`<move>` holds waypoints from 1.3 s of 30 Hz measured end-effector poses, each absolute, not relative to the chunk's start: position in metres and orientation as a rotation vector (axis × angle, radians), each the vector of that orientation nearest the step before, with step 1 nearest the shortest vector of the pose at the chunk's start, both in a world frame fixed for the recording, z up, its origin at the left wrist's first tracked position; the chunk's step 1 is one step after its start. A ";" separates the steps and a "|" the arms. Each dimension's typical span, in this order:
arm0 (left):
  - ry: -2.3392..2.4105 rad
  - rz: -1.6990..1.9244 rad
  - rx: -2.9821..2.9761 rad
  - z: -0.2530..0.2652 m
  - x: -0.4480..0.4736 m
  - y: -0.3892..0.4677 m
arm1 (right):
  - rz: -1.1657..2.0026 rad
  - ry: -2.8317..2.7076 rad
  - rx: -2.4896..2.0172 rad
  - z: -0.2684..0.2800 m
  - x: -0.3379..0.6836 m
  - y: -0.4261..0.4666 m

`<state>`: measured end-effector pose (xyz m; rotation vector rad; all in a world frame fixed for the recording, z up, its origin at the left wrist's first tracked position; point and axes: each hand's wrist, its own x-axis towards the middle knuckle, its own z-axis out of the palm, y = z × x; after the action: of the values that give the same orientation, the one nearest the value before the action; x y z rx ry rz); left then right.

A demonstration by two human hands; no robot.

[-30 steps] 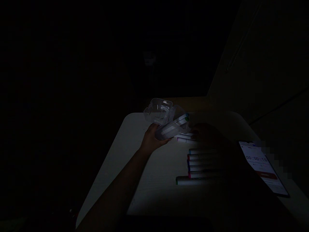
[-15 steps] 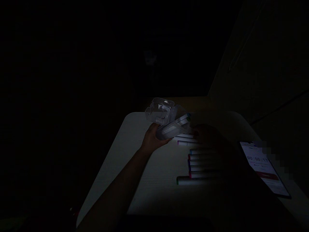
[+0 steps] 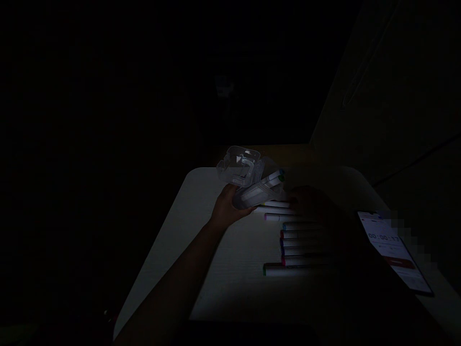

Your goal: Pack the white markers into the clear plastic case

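Pink marker slid nearer; left hand clamps case by table edge (right hand: grip unclear).

Case: clear plastic, thin and smooth to my eye, a little cloudy along its side.
Lid: the same see-through plastic, glossier, with bright glints that I catch on its moulded edges.
Pens: smooth white barrels, plastic by their look, nearly matt.
Caps: coloured, seemingly plastic; too dark for me to judge their shine.
Table: pale, matt top with faint fine grain, wood or laminate, I cannot tell which.
Phone: smooth, glass-like front.
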<state>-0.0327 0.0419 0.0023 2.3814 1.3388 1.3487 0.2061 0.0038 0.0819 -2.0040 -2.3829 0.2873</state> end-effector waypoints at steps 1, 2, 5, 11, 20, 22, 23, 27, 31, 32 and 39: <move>1.343 1.354 2.381 0.002 -0.033 0.042 | 0.282 -2.379 -1.999 0.081 0.205 0.003; 1.347 1.359 2.382 0.002 -0.033 0.042 | 0.277 -2.377 -1.990 0.081 0.204 0.003; 1.348 1.354 2.387 0.004 -0.032 0.041 | 0.263 -2.375 -1.951 0.077 0.197 0.003; 1.344 1.342 2.370 0.005 -0.032 0.041 | 0.242 -2.389 -1.847 0.073 0.188 0.003; 1.352 1.352 2.342 -0.001 -0.035 0.041 | 0.257 -2.216 -1.725 0.093 0.218 0.008; 1.344 1.358 2.349 -0.002 -0.037 0.041 | 0.246 -2.062 -1.692 0.103 0.225 0.003; 1.337 1.364 2.355 -0.002 -0.038 0.041 | 0.228 -2.017 -1.651 0.106 0.227 0.001; 1.338 1.371 2.375 -0.003 -0.039 0.042 | 0.209 -2.098 -1.671 0.105 0.226 0.000; 1.365 1.362 2.360 -0.001 -0.035 0.042 | 0.332 -2.361 -1.740 0.089 0.214 0.007; 1.367 1.363 2.360 -0.001 -0.034 0.041 | 0.364 -2.411 -1.770 0.086 0.210 0.008; 1.329 1.389 2.389 0.001 -0.030 0.043 | 0.353 -2.576 -1.839 0.071 0.191 0.012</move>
<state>-0.0305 0.0430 0.0010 2.3894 1.3290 1.3893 0.1913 0.0119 0.0709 -1.8392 -2.5760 0.3528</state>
